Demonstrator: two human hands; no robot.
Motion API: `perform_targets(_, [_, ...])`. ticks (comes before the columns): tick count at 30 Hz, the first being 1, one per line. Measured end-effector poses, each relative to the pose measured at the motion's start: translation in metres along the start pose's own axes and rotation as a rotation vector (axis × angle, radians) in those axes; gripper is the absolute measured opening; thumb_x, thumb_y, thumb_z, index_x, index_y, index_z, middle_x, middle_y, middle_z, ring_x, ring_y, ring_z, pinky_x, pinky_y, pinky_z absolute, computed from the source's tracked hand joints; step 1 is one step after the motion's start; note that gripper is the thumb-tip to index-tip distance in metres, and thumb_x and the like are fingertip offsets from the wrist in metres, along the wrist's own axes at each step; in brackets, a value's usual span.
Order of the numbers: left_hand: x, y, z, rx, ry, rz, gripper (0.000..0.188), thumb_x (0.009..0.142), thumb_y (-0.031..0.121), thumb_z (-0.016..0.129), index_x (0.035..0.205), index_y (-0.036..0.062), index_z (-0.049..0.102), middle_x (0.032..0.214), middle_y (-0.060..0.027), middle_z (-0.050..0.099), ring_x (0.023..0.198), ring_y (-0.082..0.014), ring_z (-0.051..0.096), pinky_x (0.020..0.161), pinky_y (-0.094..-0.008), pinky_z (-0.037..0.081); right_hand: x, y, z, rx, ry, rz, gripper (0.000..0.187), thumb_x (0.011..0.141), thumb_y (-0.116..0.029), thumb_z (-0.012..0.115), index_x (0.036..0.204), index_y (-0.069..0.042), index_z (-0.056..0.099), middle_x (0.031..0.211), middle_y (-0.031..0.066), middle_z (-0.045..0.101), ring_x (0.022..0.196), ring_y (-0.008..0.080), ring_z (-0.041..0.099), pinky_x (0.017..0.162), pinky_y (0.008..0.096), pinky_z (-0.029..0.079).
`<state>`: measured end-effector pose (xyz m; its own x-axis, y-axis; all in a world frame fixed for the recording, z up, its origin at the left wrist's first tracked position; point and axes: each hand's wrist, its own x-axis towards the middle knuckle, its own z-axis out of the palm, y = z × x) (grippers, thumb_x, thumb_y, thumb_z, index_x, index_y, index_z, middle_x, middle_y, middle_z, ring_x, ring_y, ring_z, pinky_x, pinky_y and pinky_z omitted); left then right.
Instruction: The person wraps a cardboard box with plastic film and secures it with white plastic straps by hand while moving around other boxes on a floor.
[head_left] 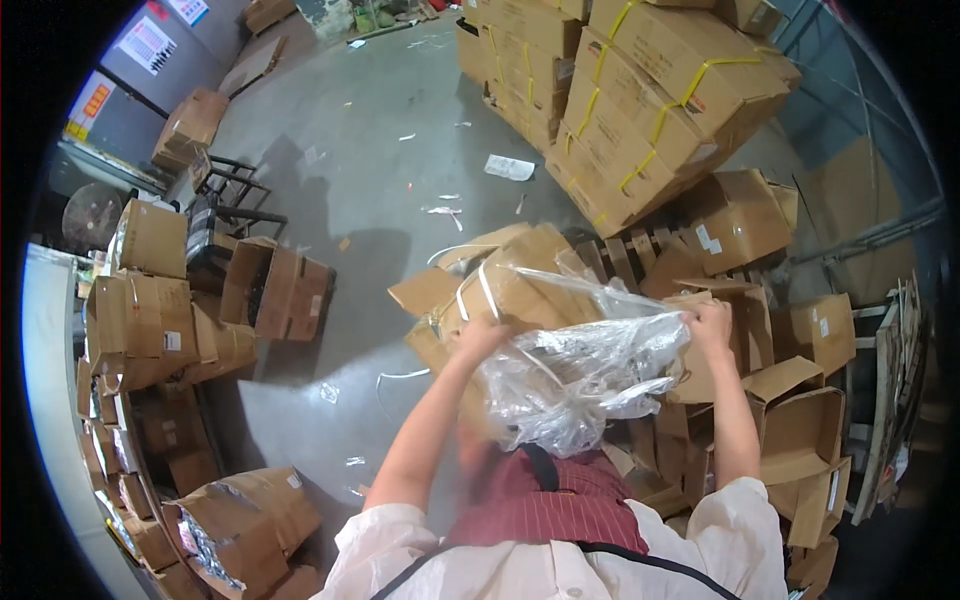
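A crumpled clear plastic bag (570,375) is stretched between my two hands in front of my body. My left hand (482,340) is closed at the bag's left side, beside a white strap (488,288); its fingertips are partly hidden. My right hand (710,325) grips the bag's upper right edge with bent fingers. Just beyond and under the bag sits an open cardboard box (545,265) with raised flaps, and the bag covers much of its near side. I cannot see whether anything is inside the bag.
Large cartons with yellow straps (660,110) are stacked at the far right. Opened boxes (800,420) crowd my right side, and more cartons (145,320) stand along the left by a dark metal stool (235,195). Paper scraps (510,167) lie on the grey floor (380,130).
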<state>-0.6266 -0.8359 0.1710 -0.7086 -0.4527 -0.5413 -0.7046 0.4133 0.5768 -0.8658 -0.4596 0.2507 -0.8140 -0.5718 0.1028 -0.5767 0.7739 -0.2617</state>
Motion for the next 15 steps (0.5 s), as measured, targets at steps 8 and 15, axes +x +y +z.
perform_targets(8, [0.006, -0.014, 0.033, 0.019, -0.006, 0.085, 0.038, 0.077, 0.037, 0.054, 0.081, 0.005, 0.073, 0.092, -0.0197, 0.068, 0.093, -0.0348, 0.063, 0.103, -0.0534, 0.028, 0.006, 0.027, -0.006, -0.094, -0.018, 0.081, 0.025, 0.062, -0.009, 0.066, 0.086, -0.004, 0.07, 0.105, 0.0161, 0.064, 0.101, 0.0341, 0.057, 0.09, 0.0455, 0.041])
perform_targets(15, [-0.01, 0.007, 0.046, 0.16, -0.023, 0.079, 0.042, 0.083, 0.036, 0.05, 0.089, 0.0006, 0.071, 0.094, -0.0246, 0.067, 0.106, -0.0416, 0.056, 0.109, -0.0581, 0.014, -0.014, -0.191, 0.062, 0.069, -0.222, -0.534, 0.065, 0.067, -0.015, 0.067, 0.129, -0.007, 0.048, 0.122, 0.0201, 0.053, 0.118, 0.0354, 0.047, 0.102, 0.0487, 0.035])
